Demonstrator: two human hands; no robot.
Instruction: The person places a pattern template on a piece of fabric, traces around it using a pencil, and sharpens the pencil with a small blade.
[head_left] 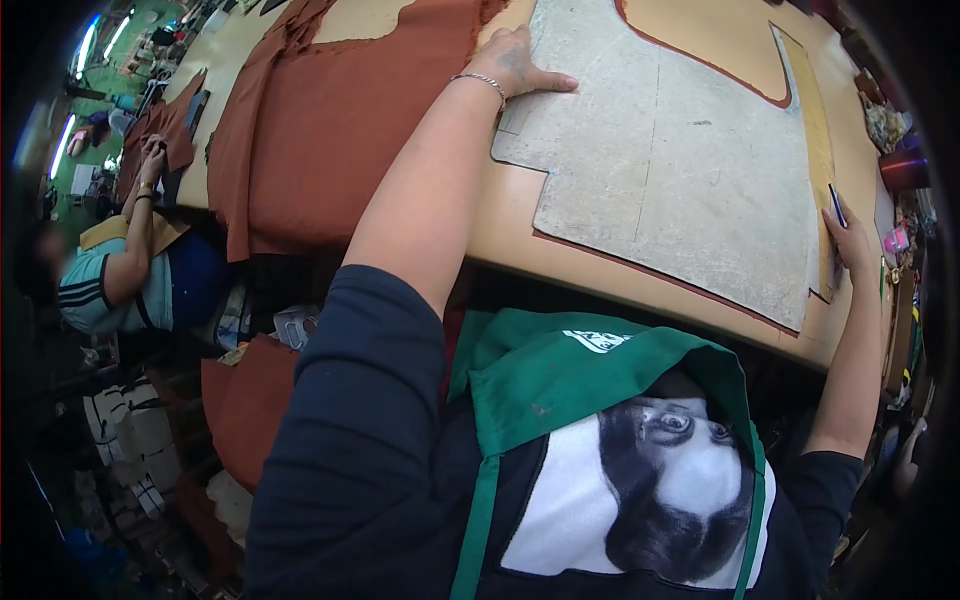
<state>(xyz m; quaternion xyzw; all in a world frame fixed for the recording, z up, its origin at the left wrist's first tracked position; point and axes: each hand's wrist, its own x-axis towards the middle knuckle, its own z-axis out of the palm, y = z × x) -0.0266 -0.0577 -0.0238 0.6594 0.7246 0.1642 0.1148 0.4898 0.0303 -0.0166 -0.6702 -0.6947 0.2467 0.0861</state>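
A large grey pattern sheet [690, 160] lies flat on the table, with reddish-brown material showing along its lower and upper edges. My left hand [515, 65] rests on the sheet's upper left part, thumb stretched out and fingers spread over the edge. At the sheet's right side is a narrow yellowish strip [815, 130]. My right hand [850, 238] is closed around a slim blue pen-like tool [836, 205], beside the strip's lower end. Left of the sheet, a big piece of reddish-brown material [340, 140] lies folded and hangs to the table's front edge.
The tan table [560, 265] runs across the top. A co-worker [140, 260] sits at the left, hands on brown material [185, 120]. More brown material [250, 400] and stacked pale bundles [135, 435] are below the table. A dark red cylinder [903, 170] stands at the right.
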